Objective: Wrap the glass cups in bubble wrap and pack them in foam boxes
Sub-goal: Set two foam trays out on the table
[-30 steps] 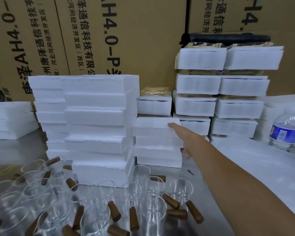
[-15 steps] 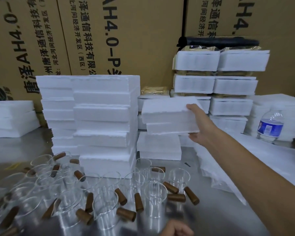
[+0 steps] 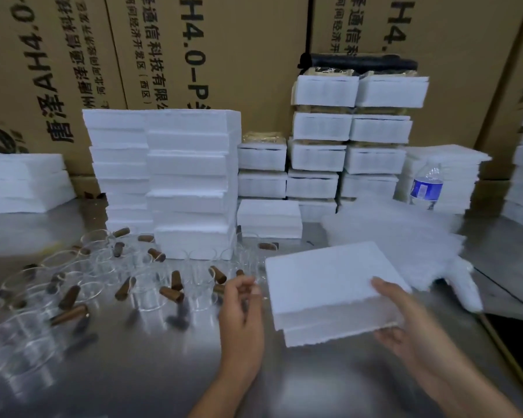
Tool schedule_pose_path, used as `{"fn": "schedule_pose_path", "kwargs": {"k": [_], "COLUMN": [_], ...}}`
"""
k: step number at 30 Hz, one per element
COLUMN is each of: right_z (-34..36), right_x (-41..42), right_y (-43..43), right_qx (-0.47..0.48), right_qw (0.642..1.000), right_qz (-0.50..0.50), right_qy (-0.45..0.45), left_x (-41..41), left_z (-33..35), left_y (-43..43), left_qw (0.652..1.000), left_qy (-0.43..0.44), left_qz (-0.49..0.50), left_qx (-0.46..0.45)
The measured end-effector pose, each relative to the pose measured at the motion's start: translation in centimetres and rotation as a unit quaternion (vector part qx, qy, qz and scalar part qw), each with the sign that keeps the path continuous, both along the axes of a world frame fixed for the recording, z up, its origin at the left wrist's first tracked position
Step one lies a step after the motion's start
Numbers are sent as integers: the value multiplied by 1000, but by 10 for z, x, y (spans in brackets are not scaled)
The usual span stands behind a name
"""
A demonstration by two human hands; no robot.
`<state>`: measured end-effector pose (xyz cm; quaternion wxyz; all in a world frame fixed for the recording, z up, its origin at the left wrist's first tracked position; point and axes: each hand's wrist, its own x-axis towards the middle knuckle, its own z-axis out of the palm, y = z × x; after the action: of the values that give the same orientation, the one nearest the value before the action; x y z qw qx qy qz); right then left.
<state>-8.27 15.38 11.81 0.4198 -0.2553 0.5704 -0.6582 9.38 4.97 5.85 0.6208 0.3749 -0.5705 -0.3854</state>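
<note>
My right hand (image 3: 405, 321) grips a white foam box (image 3: 326, 285) by its right end, thumb on the lid and fingers underneath, holding it just above the metal table (image 3: 151, 372) in front of me. Just left of the box hovers my left hand (image 3: 242, 309), fingers loosely curled and holding nothing. Several glass cups with brown wooden handles (image 3: 151, 285) stand crowded on the left half of the table. A pile of bubble wrap sheets (image 3: 399, 236) lies behind the box to the right.
Tall stacks of foam boxes (image 3: 191, 182) stand at the back centre, a short stack (image 3: 269, 218) beside them. Packed boxes (image 3: 351, 137) are stacked behind, foam sheets (image 3: 21, 182) lie far left, a water bottle (image 3: 426, 188) stands right. Cardboard cartons (image 3: 224, 49) form the back wall.
My right hand lifted a foam box off the short stack at the back and brought it down toward me. My left hand came up into view beside it.
</note>
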Motion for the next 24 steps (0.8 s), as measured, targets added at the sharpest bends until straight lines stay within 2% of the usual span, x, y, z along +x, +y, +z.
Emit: {"fn": "schedule_pose_path", "kwargs": {"k": [3,6,10,12,15,18,24], "right_z": [-18,-28,-37,-39,-44,-51,-61], "right_x": [1,-2,-6,-7,-5,-4,-4], "right_y": [-3,-6,-3,-2,2,6,4], "right_qx": [47,73,91,91,71,27,-29], "right_qw": [999,995,990,986,976,971,965], "right_qz": [-13,-47,-69,-79,-88,-81,-123], "right_qy": [22,52,87,113,185,224,230], "left_x": [2,2,-9,-15,-16,-14,-9], "left_z": [4,3,-4,-7,-9,-10,-9], "left_y": [11,19,27,30,28,26,31], "left_qw": [998,979,904,868,841,828,837], "left_qy": [-24,-119,-271,-318,-347,-360,-347], "left_qz": [-9,-22,0,29,86,114,137], "left_qx": [-61,-162,-331,-380,-407,-415,-401]}}
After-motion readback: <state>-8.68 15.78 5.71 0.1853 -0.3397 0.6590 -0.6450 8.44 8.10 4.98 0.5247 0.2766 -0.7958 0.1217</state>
